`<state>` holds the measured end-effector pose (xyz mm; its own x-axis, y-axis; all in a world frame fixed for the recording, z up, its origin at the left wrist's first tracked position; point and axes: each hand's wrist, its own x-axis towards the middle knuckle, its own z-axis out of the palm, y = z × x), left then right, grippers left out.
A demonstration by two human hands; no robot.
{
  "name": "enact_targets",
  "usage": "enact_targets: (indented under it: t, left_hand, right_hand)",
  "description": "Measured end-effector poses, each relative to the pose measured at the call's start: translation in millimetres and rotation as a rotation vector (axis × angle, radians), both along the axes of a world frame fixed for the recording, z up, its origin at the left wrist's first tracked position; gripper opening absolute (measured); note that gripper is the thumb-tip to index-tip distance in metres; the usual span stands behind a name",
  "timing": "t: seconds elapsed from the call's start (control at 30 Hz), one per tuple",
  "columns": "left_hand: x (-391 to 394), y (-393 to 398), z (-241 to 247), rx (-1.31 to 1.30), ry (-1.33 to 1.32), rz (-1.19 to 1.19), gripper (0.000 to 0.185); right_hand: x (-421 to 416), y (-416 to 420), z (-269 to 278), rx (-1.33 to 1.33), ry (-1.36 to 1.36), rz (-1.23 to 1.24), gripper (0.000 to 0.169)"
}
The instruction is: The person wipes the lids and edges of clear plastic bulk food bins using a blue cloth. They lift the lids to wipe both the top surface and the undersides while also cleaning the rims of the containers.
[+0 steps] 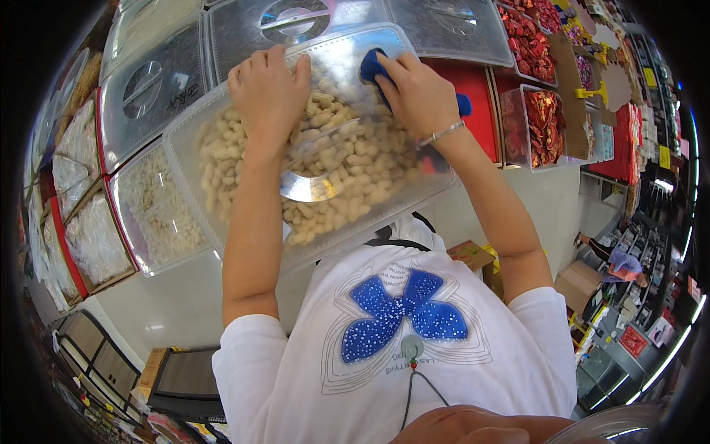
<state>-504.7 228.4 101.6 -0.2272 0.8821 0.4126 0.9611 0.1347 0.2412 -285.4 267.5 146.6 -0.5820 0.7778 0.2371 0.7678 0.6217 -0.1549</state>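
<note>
A large clear plastic lid (183, 145) with a round recessed handle lies in front of me at a slant. Unshelled peanuts (355, 183) show through it. My left hand (270, 94) is at the lid's far edge, its fingers curled over the rim and thumb on the top face. Bunched in my right hand (419, 94) is a blue cloth (373, 66), pressed against the lid's upper right part. A bracelet circles the right wrist. Whether the lid sits fully on a bin beneath cannot be told.
More lidded bins (152, 89) stand to the left and beyond. A clear bin of pale pieces (161, 205) is at near left. Red-wrapped goods (546, 127) fill a bin at right. Farther right, a person (621, 263) is near a cardboard box (577, 283).
</note>
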Motion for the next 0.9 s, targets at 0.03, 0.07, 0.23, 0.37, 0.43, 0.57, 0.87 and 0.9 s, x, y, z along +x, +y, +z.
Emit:
enact_targets:
  t: [0.03, 0.07, 0.23, 0.37, 0.43, 0.57, 0.87, 0.9]
  left_hand:
    - [0.7, 1.5, 0.4, 0.005, 0.001, -0.001, 0.042]
    - [1.8, 2.7, 0.7, 0.010, 0.001, -0.003, 0.042]
    - [-6.7, 2.0, -4.3, 0.052, 0.002, -0.002, 0.043]
    - [-3.7, 2.6, -4.5, 0.035, -0.010, 0.005, 0.043]
    - [-2.8, 2.3, -3.2, 0.031, -0.009, -0.011, 0.043]
    - [-4.7, 0.9, -3.6, 0.037, -0.006, -0.012, 0.043]
    - [0.1, 3.9, -3.2, 0.086, -0.021, -0.029, 0.040]
    - [-0.3, 3.9, -2.8, 0.087, -0.025, -0.031, 0.040]
  right_hand:
    - [-2.5, 6.8, 0.3, 0.011, -0.001, -0.015, 0.028]
    - [-3.0, 11.3, 1.4, -0.005, -0.004, -0.029, 0.025]
    - [6.8, -14.5, 6.9, -0.041, -0.071, -0.023, 0.022]
    - [6.2, -16.0, 8.2, -0.029, -0.083, -0.030, 0.022]
    - [2.0, 3.9, 1.2, 0.018, -0.044, -0.031, 0.022]
    - [3.3, 13.5, 0.3, 0.014, -0.001, -0.018, 0.019]
    - [-1.6, 9.0, 6.2, -0.024, -0.084, -0.075, 0.017]
    - [-7.1, 18.4, 5.9, -0.007, -0.076, -0.076, 0.018]
